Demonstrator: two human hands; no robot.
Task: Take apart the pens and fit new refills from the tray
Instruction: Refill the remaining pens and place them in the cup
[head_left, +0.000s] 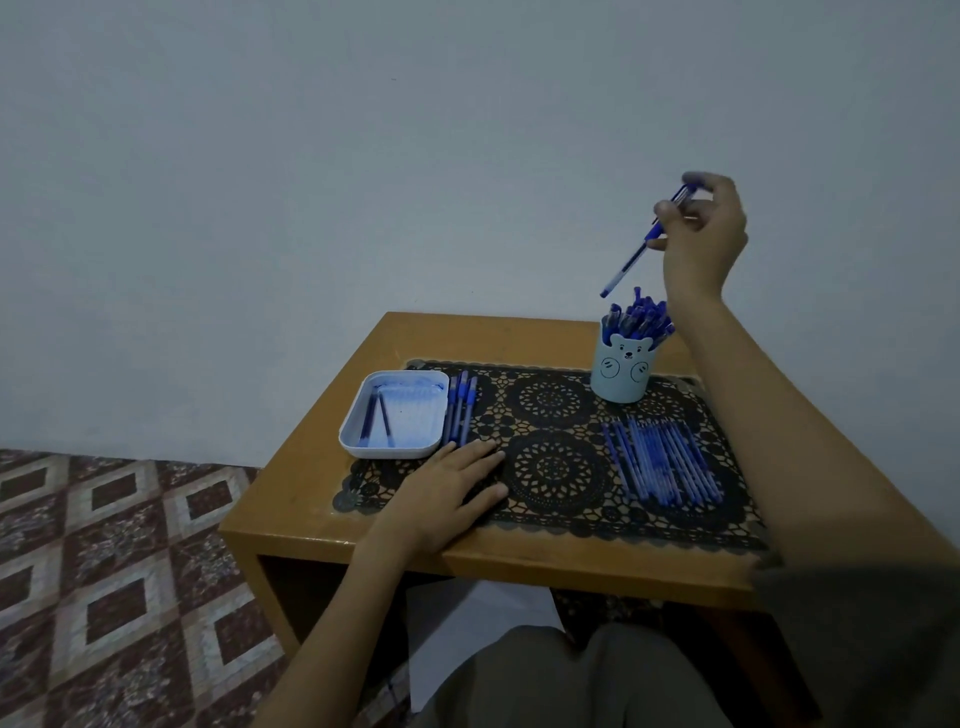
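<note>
Your R hand (701, 239) pinched a blue pen (641, 247) above the pen cup (623, 371); L hand (452, 488) lay flat, fingers straight, on mat (550, 467) beside tray (397, 415).

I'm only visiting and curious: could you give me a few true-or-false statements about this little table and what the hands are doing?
1. The right hand holds a blue pen in the air above the bear cup. True.
2. The left hand grips a pen. False: it lies flat on the lace mat and holds nothing.
3. The white tray sits at the left end of the mat. True.
4. The bear cup is empty. False: it is packed with upright pens.
5. A few loose pens lie on the mat, right beside the tray. True.
</note>
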